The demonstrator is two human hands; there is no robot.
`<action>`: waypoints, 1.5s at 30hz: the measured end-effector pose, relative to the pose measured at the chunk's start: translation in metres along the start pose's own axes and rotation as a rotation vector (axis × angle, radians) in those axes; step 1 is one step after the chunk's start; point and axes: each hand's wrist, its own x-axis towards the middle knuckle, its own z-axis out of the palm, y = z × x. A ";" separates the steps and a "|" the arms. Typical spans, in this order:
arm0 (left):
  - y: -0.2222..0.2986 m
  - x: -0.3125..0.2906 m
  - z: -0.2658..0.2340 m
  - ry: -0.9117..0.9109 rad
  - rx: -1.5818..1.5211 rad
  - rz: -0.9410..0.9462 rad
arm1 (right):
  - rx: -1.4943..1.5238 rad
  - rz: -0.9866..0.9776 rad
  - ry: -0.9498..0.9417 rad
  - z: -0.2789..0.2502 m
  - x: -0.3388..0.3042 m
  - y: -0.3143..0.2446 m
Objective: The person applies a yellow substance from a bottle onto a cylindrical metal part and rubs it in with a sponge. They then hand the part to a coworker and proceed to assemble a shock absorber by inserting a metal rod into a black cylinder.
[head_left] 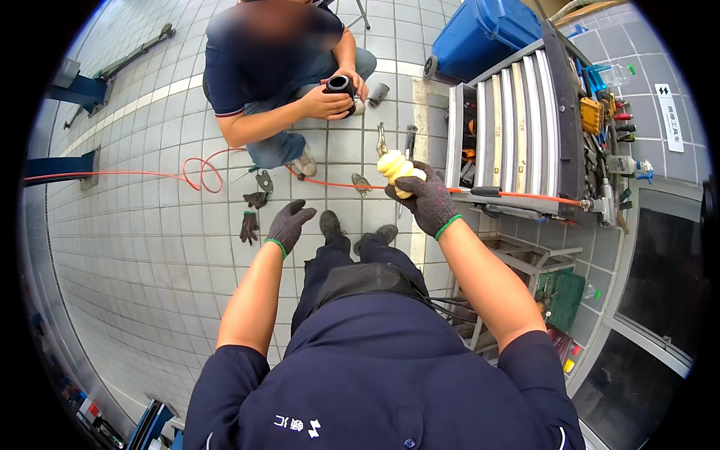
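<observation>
My right hand (429, 202), in a dark knit glove with a green cuff, is closed around a pale yellow ribbed bump stop (395, 166). Its rounded, stepped end sticks out past my fingers toward the upper left. My left hand (289, 225), gloved the same way, hangs above the tiled floor with fingers stretched and nothing in it. Facing me, a person (270, 97) crouches and holds a black hollow cylindrical part (339, 85) in both bare hands.
A grey drawer cabinet (517, 120) with tools on top stands at the right, near a blue bin (480, 37). An orange air hose (330, 184) crosses the floor. Locking pliers (382, 139), a flat metal plate (361, 184) and loose gloves (249, 227) lie there.
</observation>
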 end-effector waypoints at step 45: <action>0.125 -0.050 -0.054 -0.195 0.822 0.499 | -0.779 -0.423 -0.277 0.005 0.112 -0.010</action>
